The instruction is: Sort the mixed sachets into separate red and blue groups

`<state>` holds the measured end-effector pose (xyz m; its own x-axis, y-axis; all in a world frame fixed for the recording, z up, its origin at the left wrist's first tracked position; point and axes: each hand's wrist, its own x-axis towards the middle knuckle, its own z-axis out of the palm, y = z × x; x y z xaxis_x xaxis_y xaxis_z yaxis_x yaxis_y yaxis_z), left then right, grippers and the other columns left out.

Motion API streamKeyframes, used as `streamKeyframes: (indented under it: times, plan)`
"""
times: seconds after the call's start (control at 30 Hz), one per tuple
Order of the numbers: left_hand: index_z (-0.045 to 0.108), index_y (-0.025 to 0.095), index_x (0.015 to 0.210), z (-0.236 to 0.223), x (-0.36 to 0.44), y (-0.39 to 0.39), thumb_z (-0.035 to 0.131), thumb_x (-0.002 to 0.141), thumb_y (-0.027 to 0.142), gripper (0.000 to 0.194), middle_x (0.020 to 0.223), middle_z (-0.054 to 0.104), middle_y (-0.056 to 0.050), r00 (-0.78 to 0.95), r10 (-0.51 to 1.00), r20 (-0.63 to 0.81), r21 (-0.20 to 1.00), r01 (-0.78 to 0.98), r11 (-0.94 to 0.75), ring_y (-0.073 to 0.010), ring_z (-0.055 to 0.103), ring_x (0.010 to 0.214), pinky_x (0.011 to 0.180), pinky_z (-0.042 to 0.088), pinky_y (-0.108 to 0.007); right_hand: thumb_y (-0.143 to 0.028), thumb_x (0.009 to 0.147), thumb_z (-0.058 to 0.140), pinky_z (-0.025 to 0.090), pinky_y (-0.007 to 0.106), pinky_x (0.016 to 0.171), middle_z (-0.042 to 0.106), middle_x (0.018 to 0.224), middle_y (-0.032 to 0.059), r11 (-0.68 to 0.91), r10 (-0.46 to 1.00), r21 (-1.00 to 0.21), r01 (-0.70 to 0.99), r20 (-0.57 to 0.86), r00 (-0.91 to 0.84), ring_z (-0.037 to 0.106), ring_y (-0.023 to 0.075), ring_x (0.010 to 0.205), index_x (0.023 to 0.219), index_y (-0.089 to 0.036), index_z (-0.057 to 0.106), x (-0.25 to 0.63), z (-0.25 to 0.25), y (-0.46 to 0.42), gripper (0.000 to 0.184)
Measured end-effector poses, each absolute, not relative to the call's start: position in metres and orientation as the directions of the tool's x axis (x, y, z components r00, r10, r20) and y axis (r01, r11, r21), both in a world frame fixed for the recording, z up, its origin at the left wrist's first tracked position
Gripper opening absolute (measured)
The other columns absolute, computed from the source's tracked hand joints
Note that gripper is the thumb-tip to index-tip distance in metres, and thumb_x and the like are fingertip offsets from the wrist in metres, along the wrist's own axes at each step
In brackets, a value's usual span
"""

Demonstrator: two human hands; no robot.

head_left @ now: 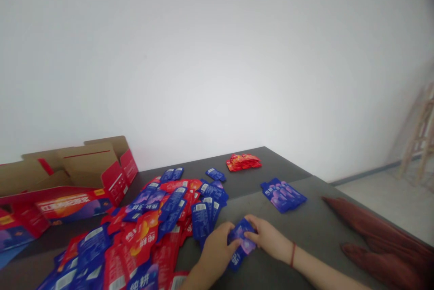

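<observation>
- One red carton (74, 206), at least, stands top open at the far left of the table (305, 226); my feed doesn't let me tell whether a second sits against it;
- next along, many red and blue pouches lie jumbled in a mixed heap (145, 236); I judge this the part left to do, and by far the larger one;
- a stray packet (215, 175), blue, lies at the heap's far right side;
- my left hand (219, 245) is just right of the heap; its thumb and fingers grip the left side of the held pouch (241, 234);
- that pouch, blue, is between my two hands, in front of the stray packet; I can't tell whether it is one or several together;
- beyond the hands, well apart, an orange-red stack (244, 162) lies toward the table's far edge; I count it as done;
- my right hand (269, 238) pinches the same pouch from its right side, thumb on top;
- a fanned blue stack (284, 196) lies beyond that hand and slightly right; done too, I judge;
- a limp brownish-red item (373, 222) lies by the right edge, too blurred to name.
</observation>
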<state>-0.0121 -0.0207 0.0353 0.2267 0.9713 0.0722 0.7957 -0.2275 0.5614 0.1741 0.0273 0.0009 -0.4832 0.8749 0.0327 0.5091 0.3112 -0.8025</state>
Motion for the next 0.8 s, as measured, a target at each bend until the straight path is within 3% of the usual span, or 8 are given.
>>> streamKeyframes:
  times: [0.13,0.2,0.27,0.37,0.47,0.63,0.73,0.8]
  plan:
    - [0.049,0.018,0.129,0.026,0.001,-0.032,0.046,0.081,0.014,0.048,0.136,0.048,-0.008,0.237,0.959,0.156,0.335,0.901,-0.277,-0.0233,0.040,0.127,0.106,0.029,-0.037,-0.026,0.082,0.055,0.049,0.037,0.079,0.069,0.099,0.0123,0.392,0.919,-0.435,0.811,0.144,-0.367,0.065,0.0264,0.091,0.129,-0.016,0.051,0.175,0.010,0.015,0.049]
    - [0.043,0.015,0.136,0.016,0.006,-0.038,0.043,0.085,0.016,0.051,0.144,0.040,-0.011,0.284,0.955,0.088,0.279,0.913,-0.297,-0.0242,0.035,0.132,0.110,0.026,-0.039,-0.022,0.084,0.051,0.046,0.042,0.089,0.065,0.112,0.0149,0.482,0.872,-0.277,0.831,0.245,-0.425,0.060,0.0284,0.104,0.131,-0.017,0.051,0.176,0.012,0.007,0.047]
    - [0.035,0.011,0.141,0.004,0.006,-0.045,0.045,0.088,0.030,0.057,0.149,0.031,-0.014,0.367,0.930,0.023,0.273,0.893,-0.359,-0.0267,0.028,0.136,0.112,0.024,-0.040,-0.019,0.086,0.047,0.038,0.044,0.101,0.057,0.129,0.0130,0.636,0.764,-0.200,0.745,0.300,-0.572,0.049,0.0268,0.121,0.131,-0.019,0.052,0.179,0.011,0.002,0.046]
    - [0.022,0.009,0.146,-0.005,-0.003,-0.052,0.047,0.086,0.056,0.081,0.152,0.019,-0.016,0.510,0.860,-0.004,0.268,0.829,-0.491,-0.0313,0.017,0.140,0.113,0.020,-0.046,-0.025,0.090,0.044,0.028,0.039,0.111,0.042,0.145,0.0084,0.769,0.639,-0.252,0.588,0.254,-0.726,0.035,0.0209,0.134,0.139,-0.019,0.042,0.190,0.006,0.000,0.050]
    - [0.018,0.013,0.147,0.000,-0.016,-0.058,0.043,0.086,0.062,0.082,0.152,0.018,-0.014,0.581,0.814,0.013,0.244,0.787,-0.566,-0.0302,0.015,0.140,0.112,0.019,-0.050,-0.036,0.091,0.046,0.026,0.040,0.112,0.036,0.148,0.0086,0.753,0.642,-0.343,0.562,0.190,-0.743,0.033,0.0208,0.135,0.144,-0.019,0.033,0.202,0.005,0.000,0.058]
    - [0.026,0.013,0.145,0.010,-0.022,-0.060,0.045,0.089,0.055,0.073,0.151,0.022,-0.013,0.518,0.851,0.090,0.206,0.826,-0.525,-0.0269,0.019,0.140,0.113,0.022,-0.045,-0.039,0.087,0.052,0.032,0.046,0.105,0.052,0.134,0.0133,0.761,0.639,-0.309,0.570,0.207,-0.741,0.046,0.0272,0.123,0.133,-0.017,0.048,0.207,0.020,-0.001,0.051]
    - [0.039,0.012,0.139,0.007,-0.013,-0.056,0.050,0.090,0.036,0.056,0.145,0.037,-0.014,0.440,0.884,0.155,0.176,0.868,-0.463,-0.0252,0.033,0.134,0.111,0.028,-0.040,-0.034,0.084,0.056,0.042,0.042,0.091,0.064,0.106,0.0123,0.771,0.633,-0.273,0.575,0.235,-0.738,0.057,0.0264,0.101,0.110,-0.016,0.062,0.201,0.028,-0.001,0.033]
    - [0.050,0.015,0.131,0.006,-0.007,-0.051,0.048,0.090,0.021,0.041,0.136,0.051,-0.010,0.434,0.880,0.192,0.194,0.863,-0.467,-0.0215,0.046,0.126,0.106,0.034,-0.035,-0.031,0.082,0.058,0.044,0.039,0.087,0.063,0.099,0.0097,0.770,0.632,-0.325,0.550,0.263,-0.729,0.058,0.0239,0.094,0.100,-0.017,0.062,0.197,0.030,0.000,0.023]
